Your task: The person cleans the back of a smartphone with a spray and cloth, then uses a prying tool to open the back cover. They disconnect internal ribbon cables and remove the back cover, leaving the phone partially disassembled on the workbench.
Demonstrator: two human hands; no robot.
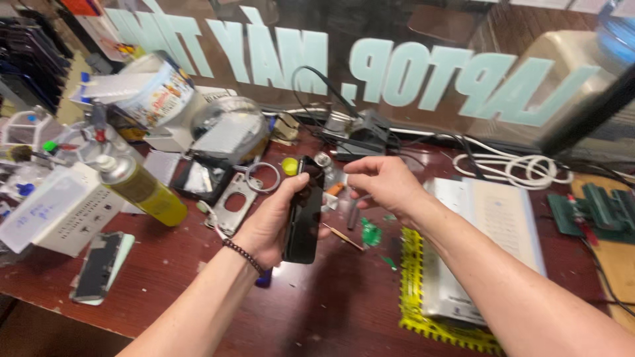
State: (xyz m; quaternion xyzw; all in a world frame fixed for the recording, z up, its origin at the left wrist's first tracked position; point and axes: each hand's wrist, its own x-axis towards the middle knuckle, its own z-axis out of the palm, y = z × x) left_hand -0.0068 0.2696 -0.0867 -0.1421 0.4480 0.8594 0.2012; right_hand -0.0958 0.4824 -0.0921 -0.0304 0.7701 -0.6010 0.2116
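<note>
My left hand grips a black smartphone upright on its edge above the dark red table; a bead bracelet circles that wrist. My right hand hovers just right of the phone's top end, fingers pinched together on something too small to make out. Small tools and green parts lie on the table under the hands.
A yellow spray can lies at the left beside a white box and a loose phone screen. A white slab on a yellow mat sits right. Coiled white cable, black wires and a glass pane stand behind.
</note>
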